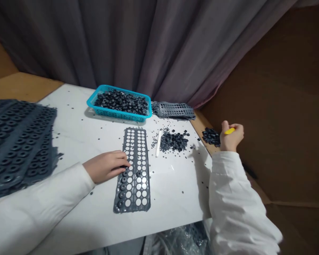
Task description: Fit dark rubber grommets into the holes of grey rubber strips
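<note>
Dark perforated sheet (pixel 134 180) lies flat on the table (pixel 167 207), long axis twelve-to-six. Left hand (pixel 107 165) touches its nine o'clock edge; grip cannot be determined. Right hand (pixel 231 141), toward two o'clock, grasps yellow tool (pixel 229 131).

Grey curtain (pixel 122 42) behind white table (pixel 164 203), brown cardboard (pixel 284 106) at right, clear plastic (pixel 175 242) below.

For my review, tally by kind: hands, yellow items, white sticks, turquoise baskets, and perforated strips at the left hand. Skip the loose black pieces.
Hands: 2 (left hand, right hand)
Yellow item in the right hand: 1
White stick: 1
Turquoise basket: 1
Perforated strip at the left hand: 1
Total: 6
</note>
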A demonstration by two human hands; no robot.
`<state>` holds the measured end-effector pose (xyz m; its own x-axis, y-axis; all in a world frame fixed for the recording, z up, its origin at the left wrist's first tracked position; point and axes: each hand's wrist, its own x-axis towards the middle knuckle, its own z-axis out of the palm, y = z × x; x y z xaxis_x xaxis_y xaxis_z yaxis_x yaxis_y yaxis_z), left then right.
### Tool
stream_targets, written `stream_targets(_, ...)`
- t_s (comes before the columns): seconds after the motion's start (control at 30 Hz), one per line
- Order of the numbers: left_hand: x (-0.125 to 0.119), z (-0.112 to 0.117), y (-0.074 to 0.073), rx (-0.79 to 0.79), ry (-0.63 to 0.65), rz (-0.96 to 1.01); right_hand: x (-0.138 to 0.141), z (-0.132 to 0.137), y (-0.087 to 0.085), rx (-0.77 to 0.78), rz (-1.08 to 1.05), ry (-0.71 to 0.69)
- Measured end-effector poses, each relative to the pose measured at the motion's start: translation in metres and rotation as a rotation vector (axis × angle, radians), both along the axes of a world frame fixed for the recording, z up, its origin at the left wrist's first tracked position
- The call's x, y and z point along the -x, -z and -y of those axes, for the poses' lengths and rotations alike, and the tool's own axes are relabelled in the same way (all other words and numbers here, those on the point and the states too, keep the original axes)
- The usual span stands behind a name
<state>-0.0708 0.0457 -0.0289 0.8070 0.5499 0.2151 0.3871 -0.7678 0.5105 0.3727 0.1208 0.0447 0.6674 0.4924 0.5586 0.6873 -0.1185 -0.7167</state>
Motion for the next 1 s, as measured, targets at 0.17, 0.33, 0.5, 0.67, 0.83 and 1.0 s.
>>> stream_targets(0.17, -0.002, -0.002, -0.004, 0.023, -0.015, -0.075, 0.148, 0.044, 0.020, 0.115, -0.528, -0.961)
stream_targets(0.33, -0.002, -0.004, -0.004, 0.022, -0.012, -0.062, 0.242, 0.096, 0.062, 0.309, -0.827, -1.116)
stream_targets(0.5, -0.002, -0.004, -0.005, 0.023, -0.019, -0.055, 0.243, 0.110, 0.080, 0.408, -0.672, -1.169)
stream_targets(0.67, -0.003, -0.004, -0.008, 0.034, -0.006, -0.078, 0.242, 0.110, 0.074, 0.472, -0.559, -1.207)
stream_targets(0.83, -0.003, -0.006, -0.008, 0.073, 0.014, -0.064, 0.243, 0.109, 0.073, 0.504, -0.470, -1.215)
stream_targets(1.0, -0.002, -0.006, -0.008, 0.047, 0.030, -0.057, 0.242, 0.109, 0.074, 0.514, -0.460, -1.228)
